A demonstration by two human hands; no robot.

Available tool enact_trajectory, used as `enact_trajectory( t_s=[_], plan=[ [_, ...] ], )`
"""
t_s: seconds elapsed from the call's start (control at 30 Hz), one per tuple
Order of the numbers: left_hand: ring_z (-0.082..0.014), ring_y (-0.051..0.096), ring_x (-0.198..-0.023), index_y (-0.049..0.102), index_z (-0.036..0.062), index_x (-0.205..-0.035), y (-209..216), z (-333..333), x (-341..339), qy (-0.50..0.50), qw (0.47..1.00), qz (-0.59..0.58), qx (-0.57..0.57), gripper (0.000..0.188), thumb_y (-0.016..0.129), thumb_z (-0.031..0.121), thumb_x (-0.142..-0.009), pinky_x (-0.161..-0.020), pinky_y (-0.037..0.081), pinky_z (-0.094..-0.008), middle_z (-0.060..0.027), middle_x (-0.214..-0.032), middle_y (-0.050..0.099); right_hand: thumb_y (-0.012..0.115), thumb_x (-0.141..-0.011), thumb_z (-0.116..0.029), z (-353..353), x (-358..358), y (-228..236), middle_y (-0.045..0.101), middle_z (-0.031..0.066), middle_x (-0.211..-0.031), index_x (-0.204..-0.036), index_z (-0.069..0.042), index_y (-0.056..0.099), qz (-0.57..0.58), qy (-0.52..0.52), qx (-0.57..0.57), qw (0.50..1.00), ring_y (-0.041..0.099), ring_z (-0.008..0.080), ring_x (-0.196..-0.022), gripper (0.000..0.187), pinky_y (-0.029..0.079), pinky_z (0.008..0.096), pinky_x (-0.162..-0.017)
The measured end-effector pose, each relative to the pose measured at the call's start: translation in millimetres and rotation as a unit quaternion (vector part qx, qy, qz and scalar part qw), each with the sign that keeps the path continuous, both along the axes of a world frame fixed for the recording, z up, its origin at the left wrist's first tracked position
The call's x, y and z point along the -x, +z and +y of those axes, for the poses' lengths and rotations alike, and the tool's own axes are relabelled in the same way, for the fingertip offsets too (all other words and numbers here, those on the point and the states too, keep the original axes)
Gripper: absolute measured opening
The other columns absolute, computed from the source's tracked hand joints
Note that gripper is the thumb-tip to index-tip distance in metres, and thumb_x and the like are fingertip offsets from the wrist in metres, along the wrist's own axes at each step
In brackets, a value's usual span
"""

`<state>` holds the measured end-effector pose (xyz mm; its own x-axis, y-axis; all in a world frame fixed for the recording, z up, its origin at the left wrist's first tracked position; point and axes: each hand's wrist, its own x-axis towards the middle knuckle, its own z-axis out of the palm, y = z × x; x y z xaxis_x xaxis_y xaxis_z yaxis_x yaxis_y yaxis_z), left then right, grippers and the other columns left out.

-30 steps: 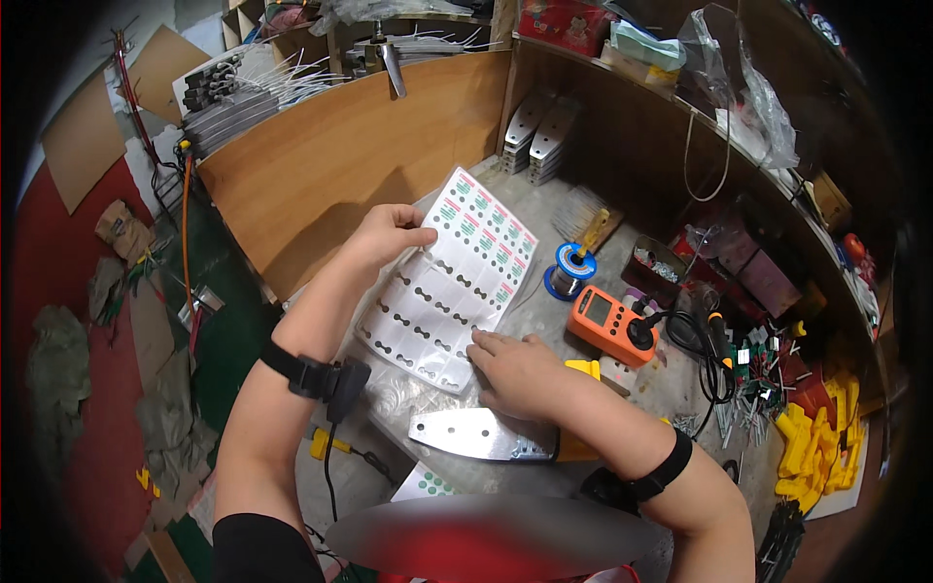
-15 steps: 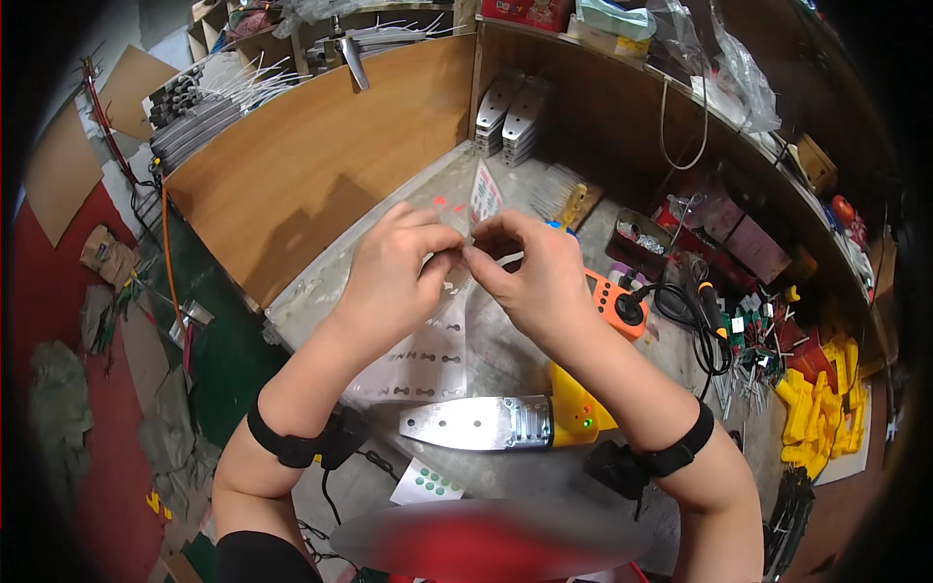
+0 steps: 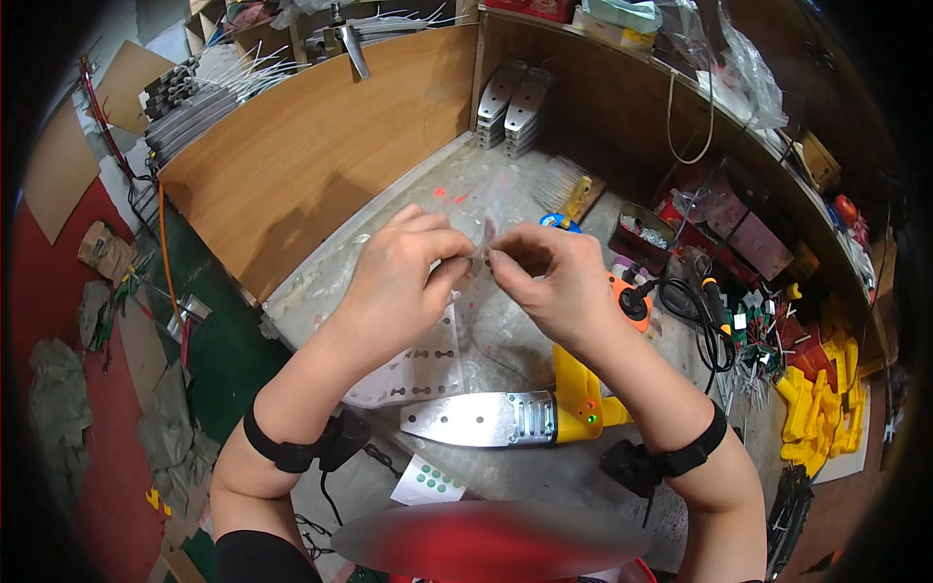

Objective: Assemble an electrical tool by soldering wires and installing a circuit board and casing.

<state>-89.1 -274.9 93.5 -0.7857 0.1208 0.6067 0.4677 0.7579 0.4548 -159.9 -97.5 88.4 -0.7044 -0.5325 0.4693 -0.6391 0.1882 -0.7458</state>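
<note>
My left hand [image 3: 403,267] is closed in a pinch over the bench; what its fingertips hold is too small to make out. Close beside it, my right hand [image 3: 554,277] pinches a thin printed sheet [image 3: 493,206], which stands nearly edge-on and blurred beyond the fingertips. A small gap separates the two hands. Below them, a white sheet with dark dumbbell-shaped marks [image 3: 413,374] lies flat, partly covered by my left forearm. Nearer me rests a yellow-handled tool [image 3: 580,398] with a flat silver metal plate [image 3: 466,420] pointing left; a small green light glows on its handle.
A card of green dots [image 3: 428,481] lies near me. Beyond my right hand are a brush [image 3: 564,189], an orange device with a black plug [image 3: 632,301] and a tin of small parts [image 3: 641,233]. Yellow parts [image 3: 826,403] pile up right. Metal plates [image 3: 510,107] stack at the back corner.
My fingertips have drawn apart, the right hand shifting slightly right. The printed sheet between them has turned from face-visible to nearly edge-on.
</note>
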Motion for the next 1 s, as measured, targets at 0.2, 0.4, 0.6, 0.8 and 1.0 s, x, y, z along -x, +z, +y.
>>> enact_trajectory(
  t_s=[0.2, 0.4, 0.6, 0.8, 1.0],
  plan=[
    [-0.0305, 0.06, -0.091, 0.069, -0.001, -0.096, -8.7, -33.0, 0.8, 0.137, 0.989, -0.019, 0.044, 0.022, 0.071, 0.005, -0.075, -0.079, 0.047, -0.0371, -0.0131, -0.09, 0.067, 0.066, -0.085, -0.015, 31.7, 12.9, 0.2, 0.067, 0.0081, -0.074, -0.086, 0.003, 0.066, -0.219, -0.046, 0.006, 0.975, 0.063, 0.013, -0.066, 0.018, 0.05, 0.0262, -0.063],
    [-0.0365, 0.055, -0.108, 0.061, 0.0018, -0.114, -23.8, -44.1, -13.8, 0.25, 0.951, 0.109, 0.144, 0.045, 0.074, 0.005, -0.071, -0.092, 0.045, -0.0428, -0.0161, -0.115, 0.06, 0.064, -0.088, -0.016, 75.6, -9.6, 13.4, 0.064, 0.0046, -0.075, -0.085, -0.001, 0.063, -0.477, -0.001, -0.002, 0.879, 0.058, 0.0109, -0.062, 0.015, 0.047, 0.0231, -0.058],
    [-0.0295, 0.054, -0.113, 0.062, 0.0036, -0.096, -23.4, 47.0, -33.4, -0.217, 0.968, -0.039, -0.124, 0.028, 0.073, 0.005, -0.07, -0.1, 0.04, -0.0404, -0.0104, -0.111, 0.06, 0.064, -0.091, -0.022, 104.7, -41.9, 13.0, 0.063, 0.0045, -0.072, -0.086, -0.001, 0.063, -0.641, 0.167, 0.002, 0.749, 0.058, 0.0105, -0.059, 0.021, 0.046, 0.0221, -0.052],
    [-0.0149, 0.054, -0.099, 0.059, -0.0009, -0.092, -43.4, 75.4, -38.7, -0.229, 0.841, -0.256, -0.419, 0.015, 0.067, 0.006, -0.082, -0.09, 0.042, -0.0296, -0.0075, -0.101, 0.058, 0.069, -0.091, -0.027, 118.8, -65.4, 12.2, 0.062, 0.0019, -0.074, -0.095, -0.001, 0.064, -0.476, 0.012, 0.007, 0.879, 0.057, 0.0071, -0.062, 0.027, 0.045, 0.0205, -0.054],
    [-0.0136, 0.055, -0.104, 0.06, -0.0028, -0.101, -50.0, 89.4, -44.6, -0.243, 0.772, -0.375, -0.453, 0.018, 0.064, 0.005, -0.086, -0.089, 0.044, -0.0297, -0.0083, -0.109, 0.06, 0.067, -0.091, -0.017, 120.3, -88.4, 6.3, 0.058, -0.0036, -0.073, -0.088, 0.0, 0.065, -0.29, -0.064, -0.065, 0.953, 0.046, 0.0025, -0.066, 0.018, 0.038, 0.0209, -0.058]
  ],
)
